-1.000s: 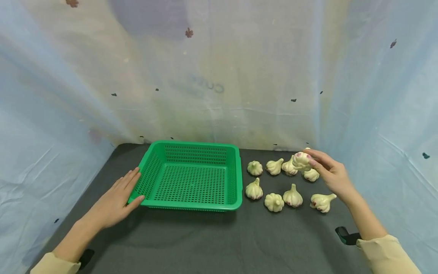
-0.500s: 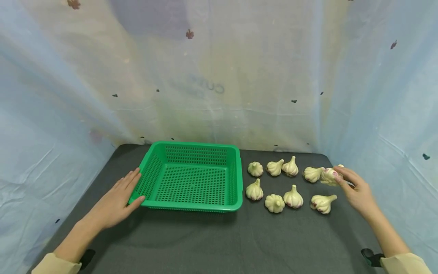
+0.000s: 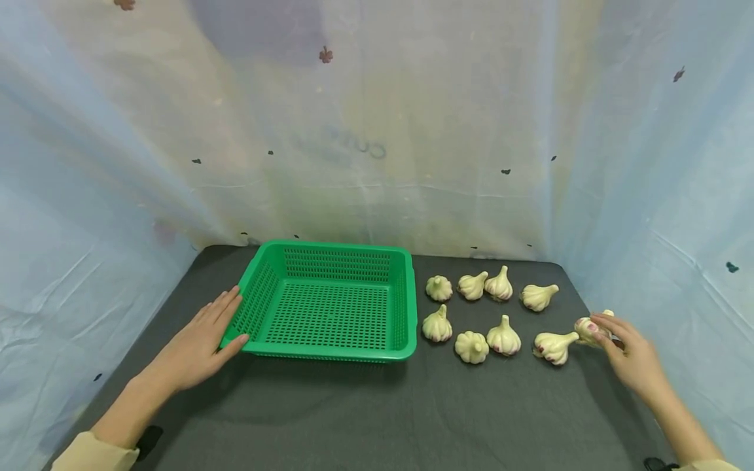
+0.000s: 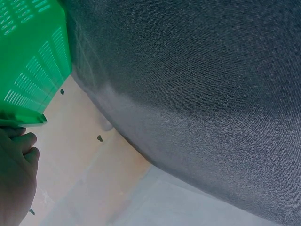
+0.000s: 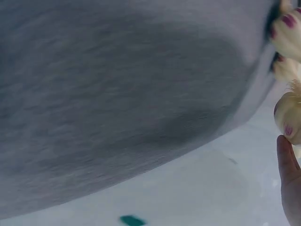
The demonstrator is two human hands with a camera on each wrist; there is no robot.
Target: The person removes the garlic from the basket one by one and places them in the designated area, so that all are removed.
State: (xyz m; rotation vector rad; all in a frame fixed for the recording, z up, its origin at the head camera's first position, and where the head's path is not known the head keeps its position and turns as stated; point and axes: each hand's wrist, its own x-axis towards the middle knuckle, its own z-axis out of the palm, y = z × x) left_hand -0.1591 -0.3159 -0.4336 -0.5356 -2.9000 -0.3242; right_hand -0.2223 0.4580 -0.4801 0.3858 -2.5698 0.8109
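Note:
At the right end of the table my right hand (image 3: pixel 636 360) holds a garlic bulb (image 3: pixel 586 331) between thumb and fingers, its stem poking out past the fingertips. In the right wrist view the held garlic bulb (image 5: pixel 289 117) shows purple marks and root hairs. Just left of it lies another garlic bulb (image 3: pixel 554 348), overlapped by the held one in the head view. My left hand (image 3: pixel 191 350) lies with straight fingers against the left rim of a green plastic basket (image 3: pixel 330 357), which has no garlic in it. The left wrist view shows the fingers at the rim.
Several garlic bulbs lie in two loose rows right of the basket, among them a back one (image 3: pixel 538 297) and a front one (image 3: pixel 472 347). A dark cloth (image 3: pixel 365 418) covers the table. Pale plastic sheeting (image 3: pixel 377 163) hangs behind and at both sides.
My right hand has carried its garlic bulb from above the back row rightward and toward me, down to the right end of the front row. The left hand and basket have stayed put.

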